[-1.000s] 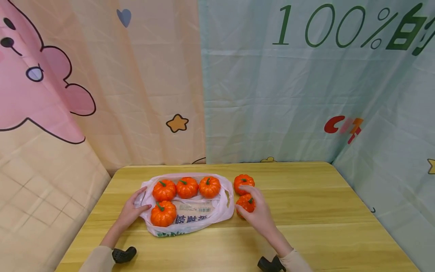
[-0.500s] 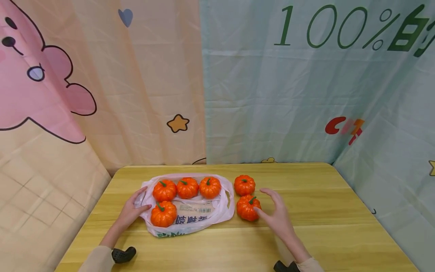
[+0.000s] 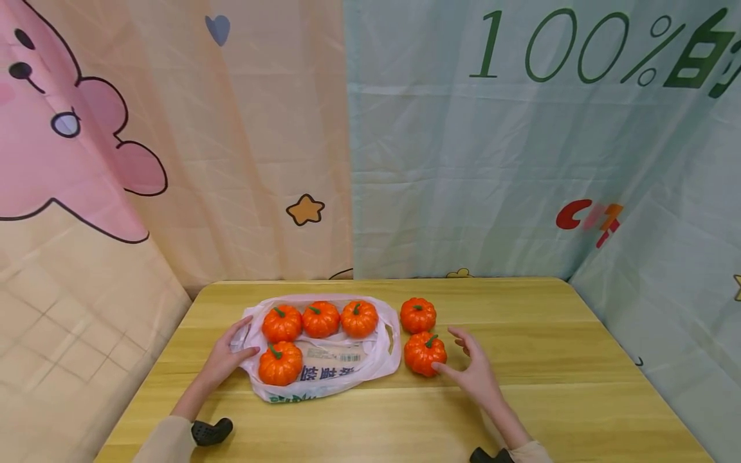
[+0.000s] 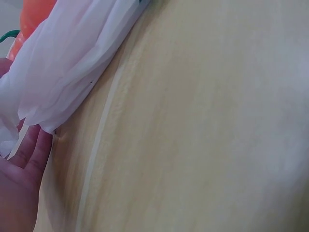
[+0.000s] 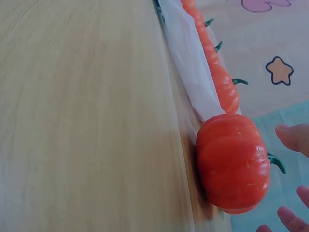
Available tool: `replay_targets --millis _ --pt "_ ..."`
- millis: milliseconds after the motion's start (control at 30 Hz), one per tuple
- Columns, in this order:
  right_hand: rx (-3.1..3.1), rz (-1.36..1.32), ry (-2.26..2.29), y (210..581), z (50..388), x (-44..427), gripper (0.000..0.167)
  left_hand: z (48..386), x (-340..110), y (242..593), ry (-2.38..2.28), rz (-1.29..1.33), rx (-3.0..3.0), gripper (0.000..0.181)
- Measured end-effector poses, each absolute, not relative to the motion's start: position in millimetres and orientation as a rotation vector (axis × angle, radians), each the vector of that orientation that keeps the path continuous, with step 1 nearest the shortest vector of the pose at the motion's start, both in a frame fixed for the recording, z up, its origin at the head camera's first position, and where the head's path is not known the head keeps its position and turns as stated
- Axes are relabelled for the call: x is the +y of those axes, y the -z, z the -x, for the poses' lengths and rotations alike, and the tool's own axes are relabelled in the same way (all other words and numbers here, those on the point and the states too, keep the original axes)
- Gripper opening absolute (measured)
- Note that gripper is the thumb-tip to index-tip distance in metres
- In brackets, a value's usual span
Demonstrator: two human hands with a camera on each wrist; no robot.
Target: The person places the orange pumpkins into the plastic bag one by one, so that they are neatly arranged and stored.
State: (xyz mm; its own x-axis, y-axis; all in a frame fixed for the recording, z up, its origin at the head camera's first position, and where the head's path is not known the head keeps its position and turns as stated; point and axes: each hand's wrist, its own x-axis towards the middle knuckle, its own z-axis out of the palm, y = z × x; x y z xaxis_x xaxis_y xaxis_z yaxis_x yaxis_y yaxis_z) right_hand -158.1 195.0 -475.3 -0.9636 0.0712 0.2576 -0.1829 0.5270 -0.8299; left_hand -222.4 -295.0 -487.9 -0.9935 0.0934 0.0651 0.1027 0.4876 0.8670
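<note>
A white plastic bag (image 3: 370, 370) lies spread on the table with several small orange pumpkins (image 3: 282, 323) on it. My left hand (image 3: 222, 357) holds the bag's left edge; in the left wrist view the white plastic passes between the thumb and the fingers (image 4: 36, 150). To the right of the bag stand two more pumpkins, a rear one (image 3: 418, 315) and a front one (image 3: 425, 354). My right hand (image 3: 477, 373) is beside the front pumpkin, fingers spread and holding nothing. In the right wrist view, a gap shows between its fingers and that pumpkin (image 5: 233, 164).
The wooden table (image 3: 556, 360) reaches back to printed curtains (image 3: 463, 161) and extends right of the loose pumpkins. Black camera mounts sit on the left wrist (image 3: 211, 432) and right wrist (image 3: 491, 455). Printed paper or packaging (image 3: 330, 360) shows inside the bag.
My right hand has let go of the front pumpkin and drawn back to the right, its fingers opening. That pumpkin now stands slightly right and forward. My left hand stays at the bag.
</note>
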Motion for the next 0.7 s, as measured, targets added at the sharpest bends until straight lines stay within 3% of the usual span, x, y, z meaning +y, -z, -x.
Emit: replay_targets --millis 700 --pt "-2.513 -0.048 -1.719 496 170 176 0.08 221 -294 486 1.53 0.188 -2.683 0.068"
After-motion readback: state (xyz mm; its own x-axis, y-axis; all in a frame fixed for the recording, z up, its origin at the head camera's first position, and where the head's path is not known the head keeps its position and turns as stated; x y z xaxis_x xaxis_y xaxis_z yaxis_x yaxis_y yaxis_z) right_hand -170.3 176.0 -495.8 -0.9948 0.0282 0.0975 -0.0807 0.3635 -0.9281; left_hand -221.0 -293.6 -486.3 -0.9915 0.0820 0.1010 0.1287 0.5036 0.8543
